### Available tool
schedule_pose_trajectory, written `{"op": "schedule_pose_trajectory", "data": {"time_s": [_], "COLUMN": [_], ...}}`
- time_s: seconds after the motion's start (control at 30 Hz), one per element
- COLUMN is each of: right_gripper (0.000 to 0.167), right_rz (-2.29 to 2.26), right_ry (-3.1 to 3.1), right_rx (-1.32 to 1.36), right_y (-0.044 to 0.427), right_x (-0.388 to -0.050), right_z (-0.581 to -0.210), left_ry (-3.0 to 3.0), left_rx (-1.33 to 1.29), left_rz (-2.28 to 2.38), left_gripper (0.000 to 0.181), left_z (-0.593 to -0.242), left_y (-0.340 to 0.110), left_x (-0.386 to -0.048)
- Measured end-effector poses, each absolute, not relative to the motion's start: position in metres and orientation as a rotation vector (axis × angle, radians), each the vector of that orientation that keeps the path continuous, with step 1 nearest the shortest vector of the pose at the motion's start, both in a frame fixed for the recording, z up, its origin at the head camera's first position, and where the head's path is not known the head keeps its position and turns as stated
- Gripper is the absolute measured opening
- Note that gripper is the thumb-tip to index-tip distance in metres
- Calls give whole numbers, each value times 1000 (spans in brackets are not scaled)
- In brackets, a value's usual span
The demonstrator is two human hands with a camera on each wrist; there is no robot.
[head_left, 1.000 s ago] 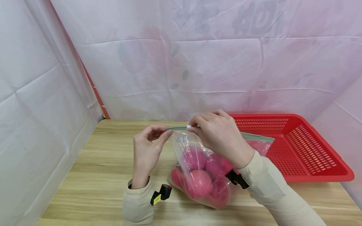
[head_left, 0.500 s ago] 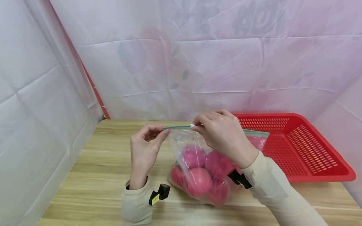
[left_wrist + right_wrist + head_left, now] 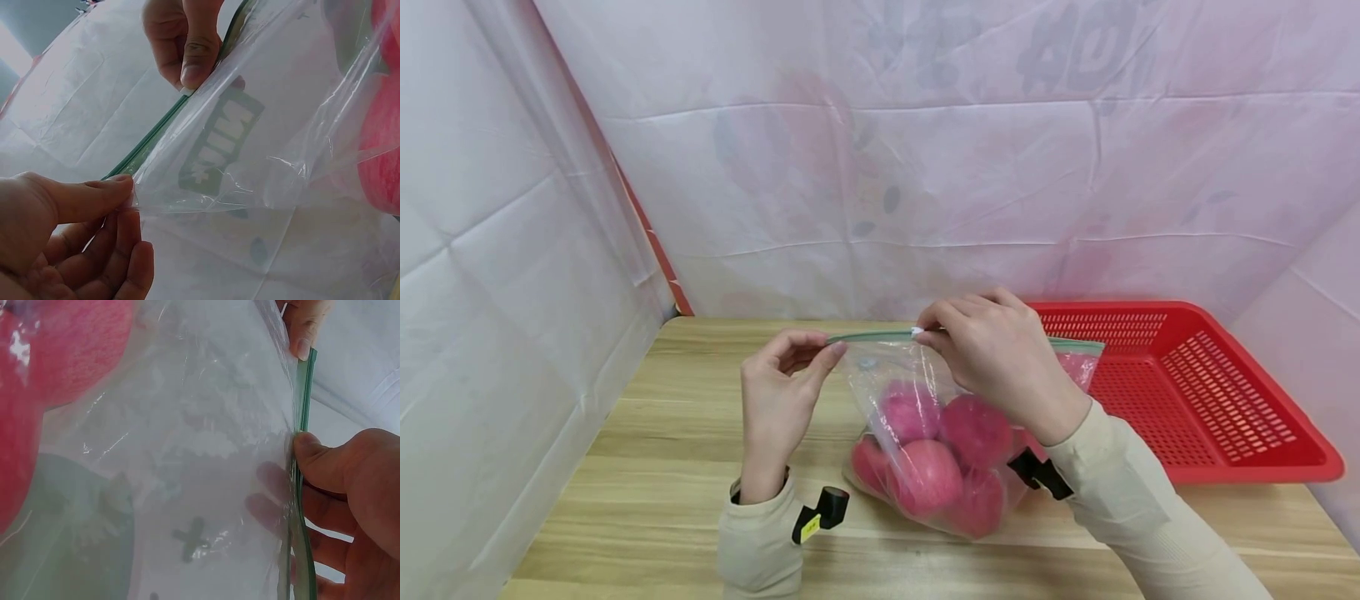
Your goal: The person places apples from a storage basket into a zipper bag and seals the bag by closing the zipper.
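Observation:
A clear zip bag (image 3: 880, 367) with a green seal strip stands on the table, its mouth held up. Several round pinkish-red fruits, apples by their look (image 3: 929, 477), fill its lower part. My left hand (image 3: 782, 392) pinches the left end of the seal between thumb and fingers. My right hand (image 3: 1000, 358) pinches a small white slider (image 3: 916, 332) on the strip, left of its middle. In the left wrist view the green seal (image 3: 147, 140) runs straight between both hands. Right of the slider, the right wrist view shows the strip's two edges apart, with fingers visible through the plastic.
A red perforated plastic basket (image 3: 1225, 475) stands at the right, behind the right forearm. The wood-grain table (image 3: 662, 467) reaches back to white and pinkish cloth walls (image 3: 962, 183). A small black camera (image 3: 831, 507) sits on the left wrist.
The right hand and the white slider have moved a little to the right along the seal. The left hand has shifted slightly left, and the strip between the hands is longer.

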State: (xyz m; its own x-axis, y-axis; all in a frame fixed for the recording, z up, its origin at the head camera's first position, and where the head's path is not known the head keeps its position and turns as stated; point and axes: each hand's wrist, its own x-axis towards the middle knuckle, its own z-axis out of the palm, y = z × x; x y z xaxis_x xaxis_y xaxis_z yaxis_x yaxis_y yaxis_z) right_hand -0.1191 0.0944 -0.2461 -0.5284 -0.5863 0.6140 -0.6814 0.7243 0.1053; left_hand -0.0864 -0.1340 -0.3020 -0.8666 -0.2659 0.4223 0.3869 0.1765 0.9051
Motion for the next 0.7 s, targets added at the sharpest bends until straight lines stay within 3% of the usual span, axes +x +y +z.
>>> {"op": "schedule_pose_trajectory", "data": {"time_s": [0.7], "right_gripper": [12], "right_rz": [227], "right_ry": [-2330], "right_rx": [898], "right_y": [112], "right_x": [-120], "right_z": [-247], "left_ry": [-1974], "left_rx": [-69], "left_rz": [-1716], "left_gripper": [16], "left_z": [-300], "left_y": [-126], "left_x": [-84]}}
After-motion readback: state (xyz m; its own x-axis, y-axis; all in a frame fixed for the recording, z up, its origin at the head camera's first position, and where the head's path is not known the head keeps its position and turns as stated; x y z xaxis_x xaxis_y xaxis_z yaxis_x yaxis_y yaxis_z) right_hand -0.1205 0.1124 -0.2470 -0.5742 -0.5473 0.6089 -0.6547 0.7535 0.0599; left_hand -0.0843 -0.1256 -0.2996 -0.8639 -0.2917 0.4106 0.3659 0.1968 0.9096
